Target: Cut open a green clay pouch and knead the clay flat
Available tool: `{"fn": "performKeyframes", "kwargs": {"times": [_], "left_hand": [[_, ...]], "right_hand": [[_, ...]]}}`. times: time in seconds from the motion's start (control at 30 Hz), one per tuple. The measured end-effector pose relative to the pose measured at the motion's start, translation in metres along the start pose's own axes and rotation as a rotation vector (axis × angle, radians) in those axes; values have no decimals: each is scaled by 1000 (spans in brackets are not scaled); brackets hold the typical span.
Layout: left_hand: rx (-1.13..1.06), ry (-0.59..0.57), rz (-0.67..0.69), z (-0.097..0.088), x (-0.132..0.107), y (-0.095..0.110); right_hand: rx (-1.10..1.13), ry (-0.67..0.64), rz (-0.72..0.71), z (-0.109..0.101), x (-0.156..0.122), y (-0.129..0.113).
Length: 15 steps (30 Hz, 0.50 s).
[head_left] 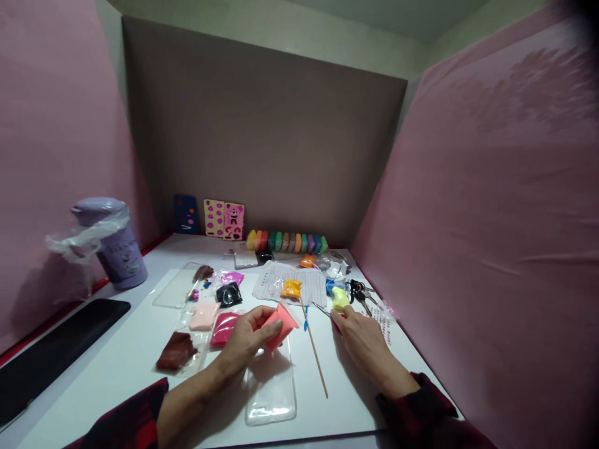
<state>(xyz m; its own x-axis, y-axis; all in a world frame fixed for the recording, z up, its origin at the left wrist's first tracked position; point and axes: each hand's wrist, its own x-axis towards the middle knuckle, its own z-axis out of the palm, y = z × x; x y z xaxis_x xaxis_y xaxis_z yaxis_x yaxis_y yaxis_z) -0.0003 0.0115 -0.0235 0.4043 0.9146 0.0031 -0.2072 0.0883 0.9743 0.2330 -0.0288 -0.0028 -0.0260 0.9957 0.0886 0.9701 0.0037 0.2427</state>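
My left hand is closed round a coral-pink packet of clay, held just above a clear phone case on the white table. My right hand rests on the table to the right, fingers curled over something red that I cannot make out, right below a yellow-green clay packet. A thin wooden stick with a blue tip lies between the two hands.
Clay packets lie left of my hands: brown, magenta, pale pink, black. A row of coloured clay and decorated phone cases line the back. A purple bin stands left, a black pad below it. Keys lie right.
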Motion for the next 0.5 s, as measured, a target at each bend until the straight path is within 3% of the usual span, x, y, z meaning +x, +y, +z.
{"fn": "performKeyframes", "kwargs": {"times": [0.33, 0.5], "left_hand": [[1, 13, 8, -3, 3, -5], [-15, 16, 6, -2, 2, -3]], "right_hand": [[55, 54, 15, 4, 0, 1], [137, 127, -17, -6, -3, -3]]}}
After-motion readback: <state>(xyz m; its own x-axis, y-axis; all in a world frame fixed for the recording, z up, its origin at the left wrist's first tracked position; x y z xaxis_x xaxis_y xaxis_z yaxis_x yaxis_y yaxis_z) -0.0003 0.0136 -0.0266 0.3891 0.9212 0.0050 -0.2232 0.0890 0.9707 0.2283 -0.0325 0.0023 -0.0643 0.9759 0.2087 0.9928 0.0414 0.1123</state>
